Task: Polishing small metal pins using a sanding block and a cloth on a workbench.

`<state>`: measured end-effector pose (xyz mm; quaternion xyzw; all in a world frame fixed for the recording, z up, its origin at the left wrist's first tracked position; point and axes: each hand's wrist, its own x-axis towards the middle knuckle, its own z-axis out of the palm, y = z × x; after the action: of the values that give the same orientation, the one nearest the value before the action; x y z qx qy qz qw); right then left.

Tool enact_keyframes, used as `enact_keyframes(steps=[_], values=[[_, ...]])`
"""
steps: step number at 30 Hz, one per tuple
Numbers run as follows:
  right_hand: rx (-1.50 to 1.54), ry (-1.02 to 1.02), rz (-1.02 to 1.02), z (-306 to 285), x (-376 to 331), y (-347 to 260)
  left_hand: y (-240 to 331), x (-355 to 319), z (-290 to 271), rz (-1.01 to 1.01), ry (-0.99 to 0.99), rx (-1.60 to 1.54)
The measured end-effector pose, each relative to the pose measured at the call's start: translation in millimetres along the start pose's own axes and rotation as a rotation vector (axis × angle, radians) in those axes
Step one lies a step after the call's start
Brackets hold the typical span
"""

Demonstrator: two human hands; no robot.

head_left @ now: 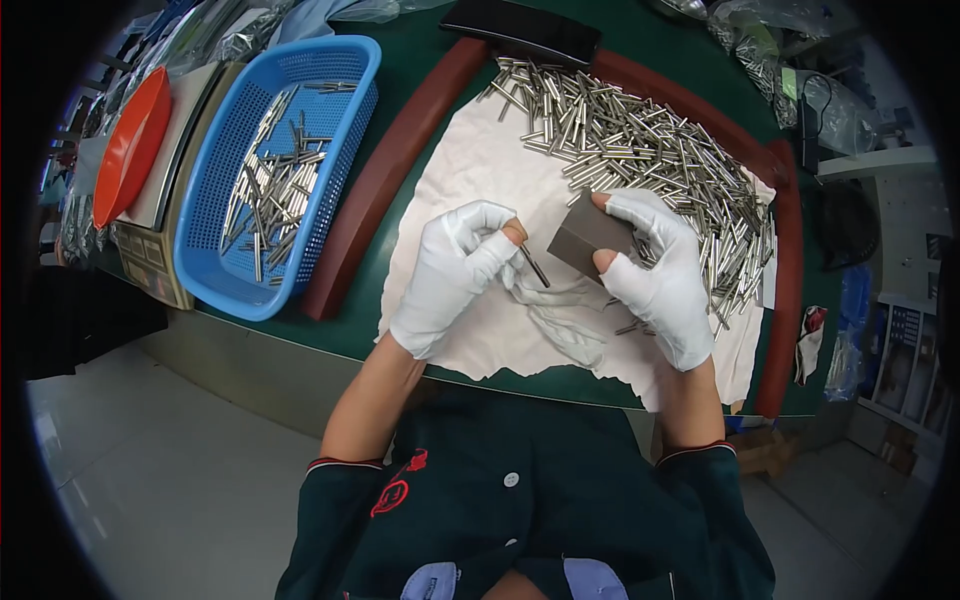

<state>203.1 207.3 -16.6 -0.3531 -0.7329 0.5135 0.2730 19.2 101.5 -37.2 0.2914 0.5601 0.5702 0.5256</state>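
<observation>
My left hand, in a white glove with bare fingertips, pinches a thin metal pin between thumb and forefinger. The pin's free end points down and right. My right hand, gloved the same way, grips a dark brown sanding block at its right side. A small gap separates block and pin. Both hands are above a pale cloth, where a crumpled white fabric piece lies between them. Beyond my right hand spreads a large heap of shiny metal pins.
Brown raised bars border the cloth on the green table. At left stands a blue perforated basket holding more pins, beside a scale with an orange-red tray. A black phone-like device rests on the far bar.
</observation>
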Motion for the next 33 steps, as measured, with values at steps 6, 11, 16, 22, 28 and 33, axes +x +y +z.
enact_keyframes(steps=[6,11,16,22,28,33], values=[[0.139,-0.125,0.092,-3.4,2.3,-2.7,1.5,0.1,2.3,-0.051,-0.014,-0.011],[0.096,-0.268,0.05,-2.6,1.7,-3.4,-2.9,-0.4,4.1,-0.009,-0.036,-0.01],[-0.004,-0.176,0.049,1.2,1.2,-2.2,-7.6,-2.1,3.8,0.156,-0.057,0.125],[0.085,-0.222,0.09,3.2,-0.7,-8.2,-10.1,-0.3,2.5,0.156,-0.079,0.093],[0.016,-0.16,0.073,3.4,-2.0,-4.6,-7.0,-1.4,3.1,0.109,-0.092,0.067],[-0.024,-0.164,0.03,1.0,-1.7,-8.3,-7.8,-2.2,3.0,0.135,-0.081,0.076]])
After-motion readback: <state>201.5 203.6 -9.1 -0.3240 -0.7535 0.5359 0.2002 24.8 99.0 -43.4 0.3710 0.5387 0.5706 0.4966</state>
